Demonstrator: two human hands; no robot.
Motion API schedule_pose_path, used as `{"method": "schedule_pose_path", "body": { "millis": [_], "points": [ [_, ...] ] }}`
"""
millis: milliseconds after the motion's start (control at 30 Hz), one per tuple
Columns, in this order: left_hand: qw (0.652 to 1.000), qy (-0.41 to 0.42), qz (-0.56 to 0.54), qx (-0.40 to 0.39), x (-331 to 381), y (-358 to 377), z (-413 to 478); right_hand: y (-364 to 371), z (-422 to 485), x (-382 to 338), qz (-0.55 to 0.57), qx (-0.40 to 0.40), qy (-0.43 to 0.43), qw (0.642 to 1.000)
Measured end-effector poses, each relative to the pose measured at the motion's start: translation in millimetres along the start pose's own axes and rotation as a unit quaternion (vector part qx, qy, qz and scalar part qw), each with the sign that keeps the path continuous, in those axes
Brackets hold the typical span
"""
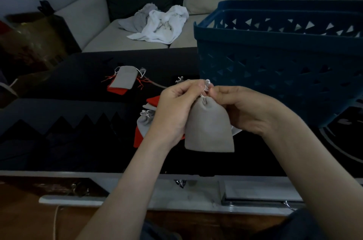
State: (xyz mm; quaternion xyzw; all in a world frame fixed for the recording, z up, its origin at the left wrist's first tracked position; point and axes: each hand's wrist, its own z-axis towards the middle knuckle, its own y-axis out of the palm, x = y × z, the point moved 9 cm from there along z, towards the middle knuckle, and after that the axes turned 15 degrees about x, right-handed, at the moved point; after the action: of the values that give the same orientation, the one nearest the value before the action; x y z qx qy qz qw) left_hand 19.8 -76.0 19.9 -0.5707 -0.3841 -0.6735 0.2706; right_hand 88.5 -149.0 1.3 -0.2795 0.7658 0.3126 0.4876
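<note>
A grey drawstring pouch (209, 128) hangs upright between both hands above the dark table, its neck gathered tight. My left hand (172, 110) and my right hand (243, 108) each pinch the white drawstring (206, 85) at the pouch's top, fingertips almost touching. Behind my left hand lie more pouches: a grey one with a knotted white cord (144, 123) on a red one (138, 139), and a red and grey edge (153, 102). Farther back, a flat grey pouch (125, 77) rests on a red pouch (116, 90) with loose red cords.
A large blue plastic basket (279, 63) with triangular holes stands at the right on the dark table cover (68, 122). White and grey towels (159, 24) lie crumpled on the beige sofa (110, 35) behind. A brown box (33, 41) sits at the left.
</note>
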Motion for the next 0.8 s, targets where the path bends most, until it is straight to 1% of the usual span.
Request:
{"method": "schedule_pose_path", "body": {
  "millis": [133, 233, 300, 333, 367, 400, 433, 467, 500, 533, 567, 600, 633, 667, 700, 767, 800],
  "points": [
    [0.998, 0.008, -0.031, -0.049, 7, 6, -3, 2, -6, 1, 0.023, -0.022, 0.028, 0.999],
    [0.996, 0.029, -0.029, -0.078, 12, 8, -6, -1, -7, 3, 0.011, -0.029, 0.038, 0.999],
    [0.995, 0.047, 0.0, -0.088, 13, 6, -6, -4, -7, 4, -0.002, -0.033, 0.043, 0.999],
    [0.993, 0.073, 0.036, -0.09, 15, 4, -6, -5, -7, 5, -0.01, -0.033, 0.043, 0.998],
    [0.985, 0.116, 0.093, -0.089, 18, 2, -5, -6, -7, 6, -0.021, -0.031, 0.041, 0.998],
    [0.966, 0.175, 0.167, -0.085, 22, 0, -4, -7, -6, 8, -0.031, -0.027, 0.035, 0.999],
    [0.934, 0.244, 0.247, -0.083, 26, 0, -5, -7, -6, 9, -0.043, -0.024, 0.024, 0.999],
    [0.892, 0.313, 0.315, -0.081, 31, 1, -7, -6, -6, 10, -0.062, -0.02, 0.004, 0.998],
    [0.854, 0.368, 0.359, -0.083, 33, 3, -10, -6, -5, 10, -0.084, -0.013, -0.018, 0.996],
    [0.827, 0.401, 0.384, -0.086, 34, 5, -13, -6, -3, 11, -0.107, -0.003, -0.036, 0.994],
    [0.813, 0.416, 0.397, -0.09, 34, 6, -14, -7, -1, 11, -0.13, 0.007, -0.051, 0.99],
    [0.806, 0.423, 0.403, -0.093, 34, 7, -14, -9, 1, 11, -0.156, 0.02, -0.064, 0.986],
    [0.806, 0.421, 0.406, -0.092, 33, 6, -13, -11, 3, 10, -0.182, 0.035, -0.076, 0.98],
    [0.813, 0.408, 0.405, -0.089, 32, 6, -13, -13, 3, 7, -0.206, 0.051, -0.088, 0.973],
    [0.831, 0.379, 0.399, -0.082, 31, 4, -12, -15, 3, 4, -0.228, 0.066, -0.103, 0.966],
    [0.878, 0.292, 0.374, -0.062, 24, -3, -6, -17, 3, -1, -0.277, 0.091, -0.141, 0.946],
    [0.894, 0.253, 0.365, -0.053, 20, -5, -4, -17, 3, -4, -0.3, 0.103, -0.165, 0.934]
  ]
}}
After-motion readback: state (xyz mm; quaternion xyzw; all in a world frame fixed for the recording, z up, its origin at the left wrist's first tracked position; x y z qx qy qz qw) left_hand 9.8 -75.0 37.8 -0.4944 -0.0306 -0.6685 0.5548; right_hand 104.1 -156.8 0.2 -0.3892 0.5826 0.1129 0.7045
